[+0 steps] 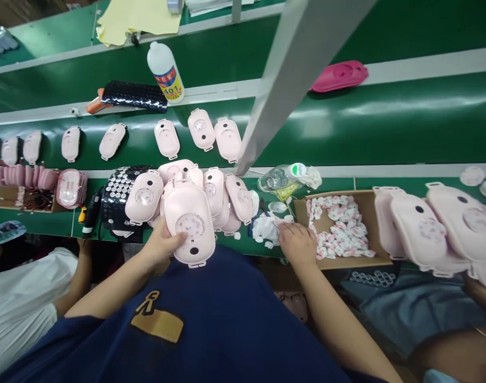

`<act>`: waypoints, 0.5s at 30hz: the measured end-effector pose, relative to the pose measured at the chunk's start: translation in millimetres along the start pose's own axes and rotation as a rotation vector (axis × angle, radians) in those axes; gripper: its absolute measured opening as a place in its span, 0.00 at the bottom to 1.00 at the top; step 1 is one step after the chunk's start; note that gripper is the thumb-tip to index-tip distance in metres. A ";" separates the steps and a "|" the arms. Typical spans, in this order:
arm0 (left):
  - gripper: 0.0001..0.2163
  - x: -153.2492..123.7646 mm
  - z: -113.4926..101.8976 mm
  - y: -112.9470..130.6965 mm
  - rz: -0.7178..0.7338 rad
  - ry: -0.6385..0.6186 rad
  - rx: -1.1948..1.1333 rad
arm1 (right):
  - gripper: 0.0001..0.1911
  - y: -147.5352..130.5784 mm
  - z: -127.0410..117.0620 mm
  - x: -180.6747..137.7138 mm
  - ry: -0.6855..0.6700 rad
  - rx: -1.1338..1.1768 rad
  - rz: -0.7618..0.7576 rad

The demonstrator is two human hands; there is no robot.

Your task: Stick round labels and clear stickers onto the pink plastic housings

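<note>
My left hand [163, 242] grips a pale pink oval plastic shell [190, 222] by its left edge, held flat above my lap with its round dial and small hole facing up. My right hand [296, 242] rests knuckles-up at the table edge, fingers curled down onto small white pieces [267, 229] beside a shallow cardboard box [382, 259] of little pink-and-white round stickers [341, 221]. What the right fingers hold is hidden. A heap of the same pink shells [215, 194] lies just beyond the held one.
More pink shells [167, 138] ride in a row on the green conveyor [386, 122]. A white glue bottle [166, 72], black dotted sheets [119, 197], a grey slanted bar [291, 64] and a stack of shells [434, 226] at right. Other people's arms sit at both sides.
</note>
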State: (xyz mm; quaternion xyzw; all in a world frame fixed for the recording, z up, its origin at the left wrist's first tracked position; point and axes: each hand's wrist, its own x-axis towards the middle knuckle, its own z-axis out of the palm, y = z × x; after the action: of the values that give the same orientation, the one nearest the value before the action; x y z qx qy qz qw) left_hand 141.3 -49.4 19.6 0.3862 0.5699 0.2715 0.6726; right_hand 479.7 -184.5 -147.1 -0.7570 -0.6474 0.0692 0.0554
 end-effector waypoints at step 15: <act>0.44 27.6 -82.7 37.8 0.002 0.094 -0.052 | 0.14 -48.4 -144.7 37.5 0.050 0.707 -0.318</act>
State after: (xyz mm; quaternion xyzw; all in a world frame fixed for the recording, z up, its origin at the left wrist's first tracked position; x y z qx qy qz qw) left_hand 69.0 11.2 31.2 0.3558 0.5934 0.3047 0.6546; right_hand 463.8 -139.1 2.5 -0.5828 -0.6913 0.2602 0.3388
